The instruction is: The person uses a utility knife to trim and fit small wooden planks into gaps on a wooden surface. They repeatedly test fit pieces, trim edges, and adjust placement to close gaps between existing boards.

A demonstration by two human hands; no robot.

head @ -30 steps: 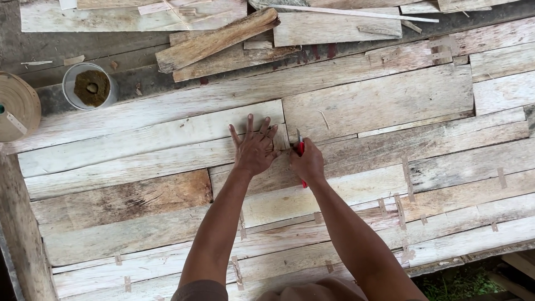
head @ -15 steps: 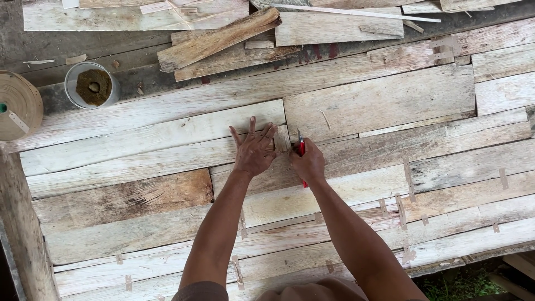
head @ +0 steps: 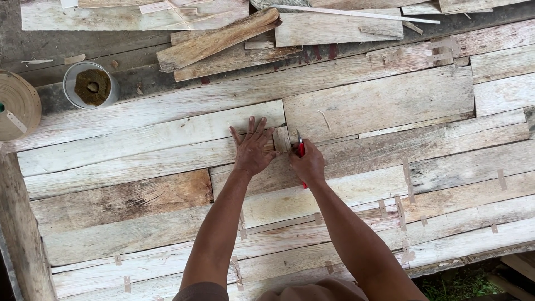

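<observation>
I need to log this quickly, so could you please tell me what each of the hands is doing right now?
Left hand: open, flat on the wood sheet.
Right hand: closed on a red knife.

Two hands (head: 253,150), one red knife (head: 301,150), one tape roll (head: 16,106)
</observation>
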